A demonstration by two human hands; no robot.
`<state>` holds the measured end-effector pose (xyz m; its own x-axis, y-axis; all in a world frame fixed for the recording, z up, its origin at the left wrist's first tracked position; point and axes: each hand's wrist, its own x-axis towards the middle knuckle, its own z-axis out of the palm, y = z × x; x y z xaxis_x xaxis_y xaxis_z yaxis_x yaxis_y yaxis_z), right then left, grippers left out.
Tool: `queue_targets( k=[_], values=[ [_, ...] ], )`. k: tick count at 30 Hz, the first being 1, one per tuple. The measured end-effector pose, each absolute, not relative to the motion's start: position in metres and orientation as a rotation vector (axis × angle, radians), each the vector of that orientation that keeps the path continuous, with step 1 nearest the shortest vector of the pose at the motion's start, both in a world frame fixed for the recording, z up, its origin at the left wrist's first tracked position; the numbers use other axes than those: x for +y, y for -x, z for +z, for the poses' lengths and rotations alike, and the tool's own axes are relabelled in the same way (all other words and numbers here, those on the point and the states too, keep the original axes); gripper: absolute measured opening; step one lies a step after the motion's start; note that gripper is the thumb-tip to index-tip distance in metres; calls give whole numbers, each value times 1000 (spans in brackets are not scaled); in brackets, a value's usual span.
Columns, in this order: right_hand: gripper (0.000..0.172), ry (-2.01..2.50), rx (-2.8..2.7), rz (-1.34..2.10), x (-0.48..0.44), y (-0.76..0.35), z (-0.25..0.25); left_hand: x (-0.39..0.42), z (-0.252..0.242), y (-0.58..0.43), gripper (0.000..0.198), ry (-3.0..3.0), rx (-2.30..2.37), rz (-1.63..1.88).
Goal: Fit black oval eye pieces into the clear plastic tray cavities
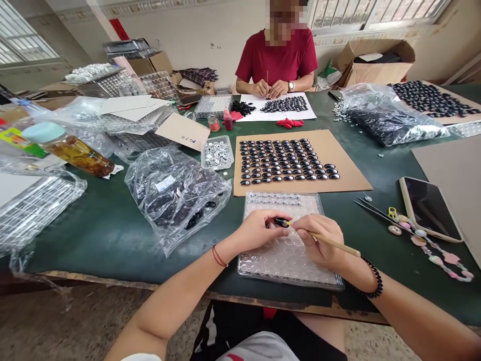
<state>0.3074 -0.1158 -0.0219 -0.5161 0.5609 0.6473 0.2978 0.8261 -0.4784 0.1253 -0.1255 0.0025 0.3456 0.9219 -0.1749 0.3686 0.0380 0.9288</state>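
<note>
Between the thumb and fingers of my left hand is a small glossy black oval piece. My right hand grips a thin wooden stick like a pen, its yellowish tip at the right end of the black piece. Both hands are above a clear plastic tray with round hollows; small clear-and-silver parts fill two rows at its far side. Just beyond it lies a cardboard sheet bearing rows of similar black pieces. A clear box of small silvery round parts stands to the left of the sheet.
A plastic bag with dark pieces lies left of the tray. Tweezers, a phone and a beaded strap are at right. A drink bottle leans at left. Across the table a person in red works over white paper.
</note>
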Motion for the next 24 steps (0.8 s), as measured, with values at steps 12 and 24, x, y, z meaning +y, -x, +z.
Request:
queue_targets(
  k=[12,24],
  values=[
    [11,614,-2148,392,-116,-307,-19,-126,4,-125,33,-1535,1224,614],
    [14,631,-2283,355,-116,-306,-20,-126,0,-125,30,-1566,1209,647]
  ],
)
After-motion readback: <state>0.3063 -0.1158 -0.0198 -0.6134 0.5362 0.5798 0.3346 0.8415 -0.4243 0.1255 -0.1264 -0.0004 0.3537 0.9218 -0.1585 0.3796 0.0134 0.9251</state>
